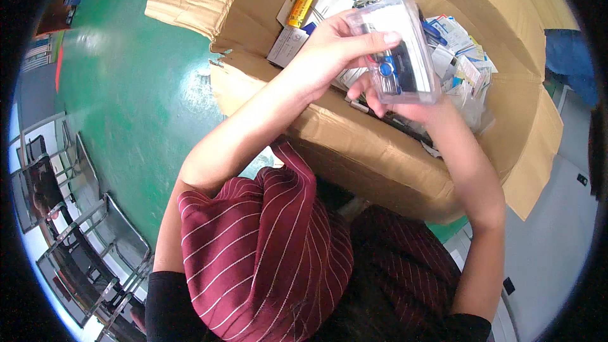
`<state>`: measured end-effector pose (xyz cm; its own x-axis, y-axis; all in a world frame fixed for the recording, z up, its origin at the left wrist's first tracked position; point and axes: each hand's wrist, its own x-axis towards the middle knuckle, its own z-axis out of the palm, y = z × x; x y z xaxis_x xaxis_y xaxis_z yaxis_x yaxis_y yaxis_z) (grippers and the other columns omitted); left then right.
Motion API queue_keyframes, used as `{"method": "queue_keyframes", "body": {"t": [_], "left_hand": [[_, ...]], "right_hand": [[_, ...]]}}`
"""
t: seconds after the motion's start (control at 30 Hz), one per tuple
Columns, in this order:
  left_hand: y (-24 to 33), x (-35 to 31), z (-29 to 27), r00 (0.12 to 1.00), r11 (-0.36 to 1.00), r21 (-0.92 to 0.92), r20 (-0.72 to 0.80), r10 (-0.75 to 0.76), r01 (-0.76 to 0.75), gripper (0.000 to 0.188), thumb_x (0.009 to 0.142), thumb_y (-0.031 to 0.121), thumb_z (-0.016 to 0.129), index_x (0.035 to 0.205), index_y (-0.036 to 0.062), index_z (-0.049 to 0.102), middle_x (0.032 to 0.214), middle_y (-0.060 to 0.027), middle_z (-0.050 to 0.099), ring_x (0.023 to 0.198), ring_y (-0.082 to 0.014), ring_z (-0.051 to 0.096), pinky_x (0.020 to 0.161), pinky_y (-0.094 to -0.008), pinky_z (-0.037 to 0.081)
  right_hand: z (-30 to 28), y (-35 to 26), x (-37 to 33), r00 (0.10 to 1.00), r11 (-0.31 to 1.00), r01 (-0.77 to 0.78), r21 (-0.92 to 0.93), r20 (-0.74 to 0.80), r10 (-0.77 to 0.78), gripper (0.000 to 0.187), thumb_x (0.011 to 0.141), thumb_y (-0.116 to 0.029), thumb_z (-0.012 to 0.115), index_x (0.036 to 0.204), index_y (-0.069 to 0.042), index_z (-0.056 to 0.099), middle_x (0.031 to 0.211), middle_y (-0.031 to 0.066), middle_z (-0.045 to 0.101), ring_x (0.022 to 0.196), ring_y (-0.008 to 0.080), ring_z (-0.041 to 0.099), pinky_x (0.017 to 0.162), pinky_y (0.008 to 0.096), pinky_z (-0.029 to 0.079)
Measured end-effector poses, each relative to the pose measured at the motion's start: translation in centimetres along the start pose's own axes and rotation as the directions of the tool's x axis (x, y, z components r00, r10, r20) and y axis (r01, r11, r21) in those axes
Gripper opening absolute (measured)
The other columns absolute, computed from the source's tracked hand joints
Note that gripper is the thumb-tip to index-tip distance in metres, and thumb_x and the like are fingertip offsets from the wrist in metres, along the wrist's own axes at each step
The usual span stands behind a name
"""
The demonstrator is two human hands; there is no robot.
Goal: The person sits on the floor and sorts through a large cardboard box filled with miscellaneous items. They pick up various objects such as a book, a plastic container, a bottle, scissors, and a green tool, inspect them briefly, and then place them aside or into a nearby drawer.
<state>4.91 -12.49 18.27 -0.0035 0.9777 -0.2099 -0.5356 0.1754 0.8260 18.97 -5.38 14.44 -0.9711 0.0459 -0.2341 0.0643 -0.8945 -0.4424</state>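
Note:
A clear plastic pack (415,57) is held up over the open cardboard box (361,139). Inside the pack show a white card, a dark area and a small blue and metallic item whose kind I cannot make out. My left hand (335,44) grips the pack from its left side, thumb pressed on the front. From below, my right hand (415,112) holds the pack's lower end, with its fingers curled at the left and part of the palm hidden behind the plastic.
Mixed items fill the box: a yellow tube-shaped pack (303,5), printed cards (453,31) and clear plastic bags (465,104). Torn flaps (190,0) stick outward. Metal-framed chairs (95,240) stand at left on the green floor (145,88). Maroon striped cloth (266,247) lies below my arms.

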Motion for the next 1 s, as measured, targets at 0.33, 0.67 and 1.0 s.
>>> {"method": "queue_keyframes", "body": {"t": [0.33, 0.67, 1.0], "left_hand": [[-1.0, 0.8, -1.0, 0.931, 0.994, -0.01, -0.351, 0.101, -0.112, 0.033, 0.078, 0.032, 0.054, 0.099, 0.0067, 0.051, 0.083, 0.0004, 0.057, 0.072, -0.0061, 0.054, 0.06, -0.0202, 0.043], [-0.3, -2.8, -2.1, 0.877, 0.975, -0.023, -0.442, 0.189, -0.223, 0.038, 0.08, 0.033, 0.049, 0.104, 0.0043, 0.048, 0.096, -0.0043, 0.054, 0.09, -0.0137, 0.05, 0.08, -0.0311, 0.038], [0.4, -3.5, -1.4, 0.851, 0.94, -0.257, -0.521, 0.062, -0.225, 0.047, 0.081, 0.041, 0.042, 0.116, 0.0091, 0.038, 0.109, -0.0043, 0.047, 0.1, -0.0185, 0.045, 0.087, -0.0385, 0.034]], "right_hand": [[-3.8, -2.3, -1.1, 0.851, 0.349, -0.296, -0.889, -0.412, -0.327, 0.045, 0.073, -0.031, 0.054, 0.107, -0.001, 0.047, 0.095, 0.0119, 0.056, 0.082, 0.02, 0.057, 0.064, 0.0297, 0.046], [-10.1, 2.6, -4.1, 0.893, -0.204, -0.445, -0.872, -0.416, -0.171, 0.08, 0.057, -0.049, 0.065, 0.112, 0.002, 0.041, 0.11, 0.023, 0.045, 0.102, 0.0318, 0.045, 0.087, 0.0337, 0.035], [-9.5, 0.0, -3.7, 0.888, 0.071, -0.438, -0.896, -0.419, 0.188, 0.08, 0.064, -0.047, 0.062, 0.117, 0.006, 0.033, 0.114, 0.0222, 0.042, 0.103, 0.0277, 0.044, 0.088, 0.0314, 0.033]]}}
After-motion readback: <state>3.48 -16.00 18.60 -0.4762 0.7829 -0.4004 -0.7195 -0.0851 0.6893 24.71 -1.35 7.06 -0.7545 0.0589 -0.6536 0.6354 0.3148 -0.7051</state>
